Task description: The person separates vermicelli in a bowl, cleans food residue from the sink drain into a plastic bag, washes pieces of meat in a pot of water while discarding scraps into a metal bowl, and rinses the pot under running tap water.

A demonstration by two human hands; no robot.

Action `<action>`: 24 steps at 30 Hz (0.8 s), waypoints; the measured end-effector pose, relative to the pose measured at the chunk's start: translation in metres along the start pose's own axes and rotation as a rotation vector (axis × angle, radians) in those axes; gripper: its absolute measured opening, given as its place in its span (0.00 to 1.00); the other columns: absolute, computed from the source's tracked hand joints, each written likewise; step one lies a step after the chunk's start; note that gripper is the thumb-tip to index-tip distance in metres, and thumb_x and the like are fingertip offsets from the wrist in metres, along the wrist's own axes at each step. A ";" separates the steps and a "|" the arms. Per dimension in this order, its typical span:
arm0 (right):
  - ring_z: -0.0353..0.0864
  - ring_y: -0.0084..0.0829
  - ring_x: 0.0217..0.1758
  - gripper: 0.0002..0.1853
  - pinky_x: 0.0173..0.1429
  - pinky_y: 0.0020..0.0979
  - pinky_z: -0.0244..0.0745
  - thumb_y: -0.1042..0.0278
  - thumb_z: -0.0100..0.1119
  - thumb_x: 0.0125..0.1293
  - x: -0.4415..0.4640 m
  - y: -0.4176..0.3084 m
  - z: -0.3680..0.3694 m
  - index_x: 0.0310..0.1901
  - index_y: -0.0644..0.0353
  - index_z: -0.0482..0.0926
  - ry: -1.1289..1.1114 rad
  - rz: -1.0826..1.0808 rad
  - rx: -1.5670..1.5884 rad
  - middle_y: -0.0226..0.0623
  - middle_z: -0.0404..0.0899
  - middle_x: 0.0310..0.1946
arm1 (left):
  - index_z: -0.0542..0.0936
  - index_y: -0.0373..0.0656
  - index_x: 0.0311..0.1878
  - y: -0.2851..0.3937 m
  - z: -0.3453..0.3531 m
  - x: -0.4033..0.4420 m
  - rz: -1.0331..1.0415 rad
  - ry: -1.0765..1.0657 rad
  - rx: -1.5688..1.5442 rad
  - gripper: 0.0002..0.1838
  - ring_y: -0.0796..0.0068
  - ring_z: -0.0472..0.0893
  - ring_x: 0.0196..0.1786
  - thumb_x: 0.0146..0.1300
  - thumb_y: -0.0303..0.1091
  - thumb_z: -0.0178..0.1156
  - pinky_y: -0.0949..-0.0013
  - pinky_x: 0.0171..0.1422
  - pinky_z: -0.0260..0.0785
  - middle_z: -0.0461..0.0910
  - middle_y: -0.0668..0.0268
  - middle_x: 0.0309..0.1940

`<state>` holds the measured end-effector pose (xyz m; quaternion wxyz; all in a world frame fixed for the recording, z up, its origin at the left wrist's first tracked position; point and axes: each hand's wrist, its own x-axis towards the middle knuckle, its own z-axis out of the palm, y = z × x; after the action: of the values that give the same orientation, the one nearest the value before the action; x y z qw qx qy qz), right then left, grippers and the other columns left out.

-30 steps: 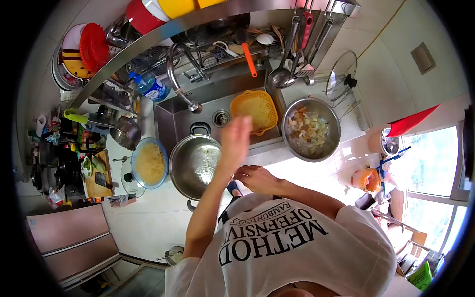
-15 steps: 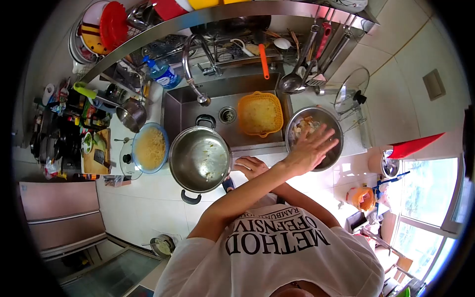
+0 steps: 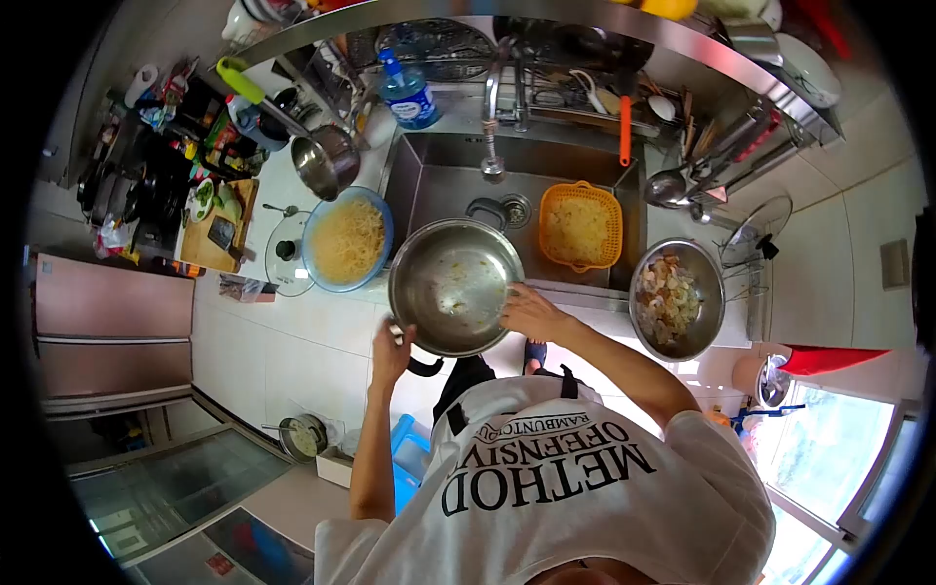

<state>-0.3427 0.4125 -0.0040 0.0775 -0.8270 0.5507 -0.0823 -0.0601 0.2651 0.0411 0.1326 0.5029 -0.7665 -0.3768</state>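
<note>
A steel pot (image 3: 456, 288) with wet bits inside stands at the sink's front edge, one black handle toward the sink and one toward my body. My right hand (image 3: 531, 313) grips its right rim, fingertips at the edge. My left hand (image 3: 392, 349) is by the pot's lower left rim, thumb and fingers apart with nothing between them. Right of the pot, a yellow basket (image 3: 581, 226) of pale food sits in the sink (image 3: 434, 190). A steel bowl (image 3: 678, 299) of chopped pieces is farther right. At the left stands a blue-rimmed bowl (image 3: 348, 240) of pale shreds.
A faucet (image 3: 492, 161) hangs over the sink, beside a blue soap bottle (image 3: 409, 93). A glass lid (image 3: 290, 255), a small saucepan (image 3: 326, 162) and a cutting board (image 3: 219, 234) are at the left. Ladles (image 3: 668, 187) hang at the right.
My left hand has moved from over the steel bowl to the pot's left side. My right hand has come onto the pot's right rim. The view has shifted, so the counter appears farther right.
</note>
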 end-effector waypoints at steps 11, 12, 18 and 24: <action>0.79 0.29 0.42 0.10 0.55 0.34 0.60 0.55 0.61 0.56 0.051 -0.017 -0.139 0.29 0.51 0.83 -0.395 0.173 0.194 0.31 0.82 0.28 | 0.71 0.31 0.43 0.010 -0.027 0.043 -0.271 -0.298 -0.587 0.12 0.69 0.85 0.26 0.63 0.30 0.57 0.69 0.30 0.78 0.82 0.54 0.26; 0.80 0.31 0.40 0.10 0.56 0.33 0.60 0.55 0.63 0.54 0.057 -0.018 -0.147 0.30 0.52 0.84 -0.352 0.201 0.226 0.32 0.83 0.28 | 0.71 0.30 0.44 0.005 -0.025 0.052 -0.283 -0.336 -0.606 0.13 0.68 0.85 0.27 0.64 0.30 0.56 0.68 0.31 0.78 0.81 0.55 0.27; 0.80 0.37 0.39 0.17 0.51 0.37 0.67 0.49 0.65 0.55 0.117 0.005 -0.194 0.35 0.54 0.87 -0.443 0.215 0.249 0.38 0.84 0.32 | 0.73 0.29 0.45 -0.008 -0.027 0.102 -0.400 -0.520 -0.870 0.12 0.64 0.85 0.28 0.63 0.29 0.56 0.69 0.33 0.79 0.80 0.55 0.34; 0.78 0.48 0.27 0.34 0.36 0.44 0.70 0.33 0.54 0.62 0.190 0.039 -0.212 0.25 0.65 0.83 -0.488 0.363 0.234 0.49 0.78 0.21 | 0.73 0.26 0.48 -0.036 0.006 0.134 -0.526 -0.625 -1.205 0.17 0.59 0.84 0.40 0.63 0.32 0.57 0.62 0.43 0.82 0.80 0.49 0.40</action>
<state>-0.3525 0.2145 0.2034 0.3153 -0.6962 0.6410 0.0707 -0.1011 0.1437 -0.0121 0.0664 0.3793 -0.2818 -0.8788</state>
